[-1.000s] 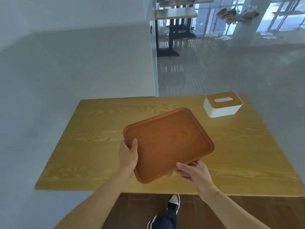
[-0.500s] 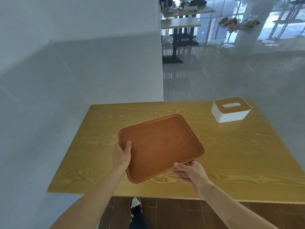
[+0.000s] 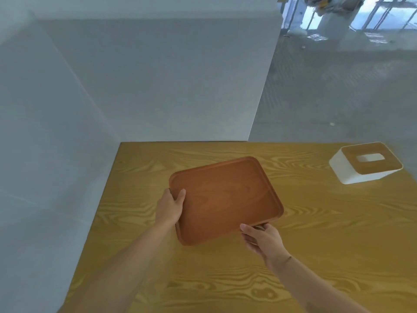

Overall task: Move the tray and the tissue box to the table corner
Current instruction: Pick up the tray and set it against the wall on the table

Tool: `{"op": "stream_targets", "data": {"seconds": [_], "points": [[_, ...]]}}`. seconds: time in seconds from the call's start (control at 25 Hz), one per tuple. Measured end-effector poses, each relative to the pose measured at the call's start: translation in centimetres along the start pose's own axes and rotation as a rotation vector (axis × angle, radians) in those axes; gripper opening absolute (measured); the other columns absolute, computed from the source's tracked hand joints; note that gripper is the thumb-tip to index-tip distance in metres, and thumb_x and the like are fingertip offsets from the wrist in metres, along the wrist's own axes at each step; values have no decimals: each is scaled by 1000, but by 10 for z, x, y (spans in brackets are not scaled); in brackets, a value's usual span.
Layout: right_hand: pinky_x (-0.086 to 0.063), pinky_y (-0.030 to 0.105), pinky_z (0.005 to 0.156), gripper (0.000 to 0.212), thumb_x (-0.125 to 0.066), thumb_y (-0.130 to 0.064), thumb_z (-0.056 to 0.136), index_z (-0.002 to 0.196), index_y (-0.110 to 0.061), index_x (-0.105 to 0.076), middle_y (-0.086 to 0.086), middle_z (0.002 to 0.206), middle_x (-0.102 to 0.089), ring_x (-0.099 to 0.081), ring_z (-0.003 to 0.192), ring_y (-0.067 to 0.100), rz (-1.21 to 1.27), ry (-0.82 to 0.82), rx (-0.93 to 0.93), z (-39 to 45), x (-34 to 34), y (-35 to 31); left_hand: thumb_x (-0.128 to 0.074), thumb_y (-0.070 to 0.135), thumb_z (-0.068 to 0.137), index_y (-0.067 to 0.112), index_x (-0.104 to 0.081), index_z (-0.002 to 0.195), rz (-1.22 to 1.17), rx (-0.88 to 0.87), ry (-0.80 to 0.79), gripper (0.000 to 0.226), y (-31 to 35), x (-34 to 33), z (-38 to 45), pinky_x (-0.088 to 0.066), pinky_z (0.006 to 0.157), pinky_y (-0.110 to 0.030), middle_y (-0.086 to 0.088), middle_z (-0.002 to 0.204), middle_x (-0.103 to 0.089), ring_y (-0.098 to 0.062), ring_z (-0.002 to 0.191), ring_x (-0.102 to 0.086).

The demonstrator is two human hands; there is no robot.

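Head view: one brown wooden tray [image 3: 224,197] is gripped by both hands over the desk [image 3: 316,245], toward its far left corner. The left hand [image 3: 170,205] clamps the tray's left rim, the right hand [image 3: 262,240] its near rim. One white tissue box [image 3: 365,166] sits by the far right edge.

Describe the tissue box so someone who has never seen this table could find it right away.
Start at the yellow wooden table and look to its far right side, well away from the brown tray the person holds. The tissue box sits there alone: white sides, a wood-coloured lid and a slot in the top.
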State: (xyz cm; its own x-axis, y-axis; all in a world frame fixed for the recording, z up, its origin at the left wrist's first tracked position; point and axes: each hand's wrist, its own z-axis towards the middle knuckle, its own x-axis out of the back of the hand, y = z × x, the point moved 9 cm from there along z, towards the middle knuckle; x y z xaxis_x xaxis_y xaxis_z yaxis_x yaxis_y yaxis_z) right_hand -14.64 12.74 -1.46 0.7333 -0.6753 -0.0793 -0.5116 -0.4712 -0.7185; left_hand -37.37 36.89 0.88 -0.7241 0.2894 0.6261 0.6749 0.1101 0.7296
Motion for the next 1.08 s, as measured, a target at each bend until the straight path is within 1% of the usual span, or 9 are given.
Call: {"op": "stream_targets", "data": {"seconds": [0.16,0.24,0.32,0.44,0.56,0.76,0.88,0.96,1.08], "points": [[-59,31,61,39,-86,-12,78,109,-6,-64,7,89,-79,-75,70,18,49,75,-26,31,-34,-1,-51,50,96,10,-51,120,134,-18,-109,46,-3,-7,61,-42,68,-33,1,95,-60,-28,96,-64],[-58,31,59,39,-85,-12,79,110,-5,-64,5,85,-80,-74,68,17,70,105,-42,46,-44,-2,-54,47,96,12,-45,132,129,-19,-200,51,-4,-18,82,-46,76,-32,-3,115,-64,-28,106,-63],[-57,29,55,38,-84,-12,80,111,-6,-64,5,87,-80,-74,69,17,79,137,-50,62,-50,-4,-60,40,95,14,-41,138,85,-38,-285,53,0,-30,100,-44,86,-30,-3,128,-60,-26,116,-59],[-55,27,52,37,-83,-13,82,113,-5,-64,9,96,-78,-75,73,19,102,169,-63,83,-53,-10,-70,28,90,19,-40,139,1,-48,-385,58,11,-47,120,-39,90,-26,4,129,-58,-20,119,-55],[-55,25,49,35,-81,-11,84,113,-4,-63,7,90,-77,-74,65,14,114,199,-81,103,-55,-15,-78,19,83,24,-38,141,-29,-48,-450,71,18,-61,138,-36,94,-26,12,125,-54,-12,118,-51],[-49,23,42,35,-79,-8,85,114,1,-61,12,94,-75,-71,63,17,87,212,-107,131,-61,-22,-80,15,80,22,-37,143,17,-62,-409,77,28,-68,165,-35,97,-26,8,132,-53,-16,124,-50],[-49,26,42,29,-81,-13,84,106,-2,-66,14,97,-77,-73,66,21,35,217,-136,144,-59,-25,-80,20,80,16,-34,147,114,-60,-346,81,33,-70,176,-37,108,-37,-5,143,-48,-23,129,-47],[-51,28,44,24,-82,-19,83,98,-4,-70,13,87,-78,-74,63,21,-37,226,-161,151,-57,-27,-80,25,81,15,-34,148,216,-37,-276,82,33,-70,180,-39,107,-42,-13,143,-44,-29,127,-48],[-54,28,44,24,-84,-25,82,88,-5,-72,13,73,-76,-74,55,20,-130,250,-192,158,-53,-29,-79,26,82,15,-37,146,270,-15,-215,78,37,-69,180,-43,102,-40,-17,140,-42,-32,120,-52]]}}
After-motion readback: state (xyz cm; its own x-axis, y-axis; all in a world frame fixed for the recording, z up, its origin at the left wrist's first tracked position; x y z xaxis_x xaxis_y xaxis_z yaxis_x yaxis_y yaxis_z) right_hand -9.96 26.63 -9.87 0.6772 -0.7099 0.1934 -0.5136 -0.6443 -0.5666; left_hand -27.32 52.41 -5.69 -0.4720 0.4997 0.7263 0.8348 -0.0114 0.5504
